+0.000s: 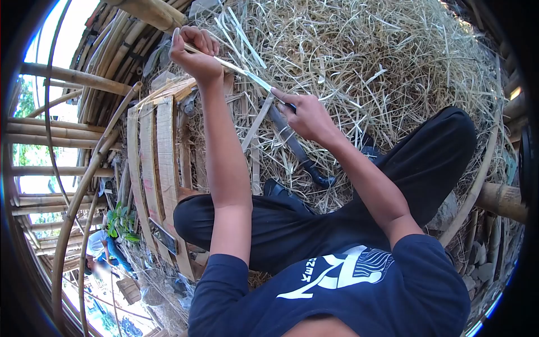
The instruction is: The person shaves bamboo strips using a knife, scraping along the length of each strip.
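Note:
My left hand (196, 55) is raised at the upper left, fingers curled round a thin pale bamboo strip (231, 66). Lower and to the right, my right hand (307, 117) grips a knife by its dark handle, mostly hidden in the fist. The bright knife blade (259, 81) points up and left, and its tip meets or overlaps the strip; I cannot tell how firmly they touch. Just below my right hand, a machete (293, 145) with a black handle lies on the shavings.
Bamboo shavings (359, 62) cover the ground before my crossed legs. A wooden slatted crate (149, 163) stands at my left, with a phone (163, 236) on it. Bamboo poles (67, 135) form a railing farther left. Another person (104, 247) is beyond it.

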Demonstrator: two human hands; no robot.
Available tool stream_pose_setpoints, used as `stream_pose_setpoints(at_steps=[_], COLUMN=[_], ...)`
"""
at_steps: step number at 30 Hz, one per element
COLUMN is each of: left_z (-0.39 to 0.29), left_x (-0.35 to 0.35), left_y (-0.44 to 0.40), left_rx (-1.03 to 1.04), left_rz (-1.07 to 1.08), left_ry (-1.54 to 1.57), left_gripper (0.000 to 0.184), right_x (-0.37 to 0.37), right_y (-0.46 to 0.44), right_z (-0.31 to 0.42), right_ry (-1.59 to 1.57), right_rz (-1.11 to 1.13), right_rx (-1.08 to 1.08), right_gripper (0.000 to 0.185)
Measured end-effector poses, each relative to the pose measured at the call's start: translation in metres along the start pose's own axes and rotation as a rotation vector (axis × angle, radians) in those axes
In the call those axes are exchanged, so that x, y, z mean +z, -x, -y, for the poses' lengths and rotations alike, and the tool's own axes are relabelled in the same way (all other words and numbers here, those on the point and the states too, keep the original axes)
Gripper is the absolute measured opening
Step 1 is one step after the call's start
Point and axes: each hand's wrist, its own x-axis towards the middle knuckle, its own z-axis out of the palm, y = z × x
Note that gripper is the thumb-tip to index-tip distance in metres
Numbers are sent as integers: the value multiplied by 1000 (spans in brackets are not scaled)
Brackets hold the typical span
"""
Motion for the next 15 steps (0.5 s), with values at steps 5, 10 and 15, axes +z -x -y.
stream_pose_setpoints(at_steps=[5, 10, 15], left_z=[8, 9, 8], left_x=[-5, -19, -20], left_y=[-10, -14, -17], left_rx=[-10, -52, -63], left_rz=[12, 10, 45], left_ry=[16, 20, 22], left_gripper=[49, 52, 53], right_x=[12, 22, 41], right_y=[-19, -23, -27], right_z=[-28, -34, -53], right_ry=[62, 138, 107], right_rz=[2, -27, -8], right_rx=[88, 55, 113], right_gripper=[41, 40, 41])
